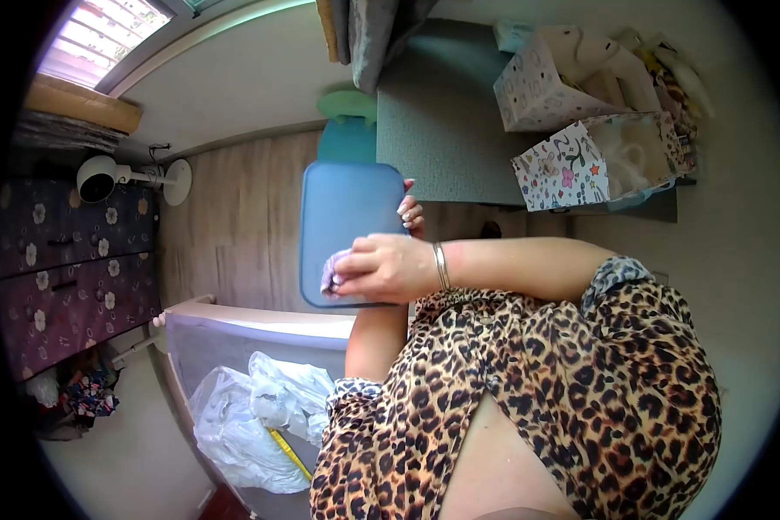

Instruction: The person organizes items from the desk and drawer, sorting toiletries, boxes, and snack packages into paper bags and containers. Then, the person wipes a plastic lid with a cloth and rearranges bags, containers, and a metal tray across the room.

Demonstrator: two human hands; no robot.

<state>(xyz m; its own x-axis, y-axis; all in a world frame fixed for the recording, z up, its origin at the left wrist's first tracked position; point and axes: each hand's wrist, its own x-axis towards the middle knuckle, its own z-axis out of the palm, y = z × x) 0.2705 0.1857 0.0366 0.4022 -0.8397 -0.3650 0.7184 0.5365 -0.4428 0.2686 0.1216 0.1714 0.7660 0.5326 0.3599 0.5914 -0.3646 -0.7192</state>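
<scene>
The left hand (412,210) grips a blue, round-cornered rectangular plastic panel (347,204) from beneath, fingers curled over its edge. The right hand (392,268), closed on a bunched lilac cloth (330,272), lies over the panel's face. A crumpled white plastic bag (230,433) sits left of both hands.

To my front right, a grey textured desk (442,130) carries a pale-print bag (529,85) and, just beside it, a white bag with colourful drawings (563,169). On my left, a pale-railed pen (260,321) holds crumpled white plastic bags (243,438) with a yellow strip (288,451) against them. Ahead, a white device (120,173) stands on the wood-look floor (243,230).
</scene>
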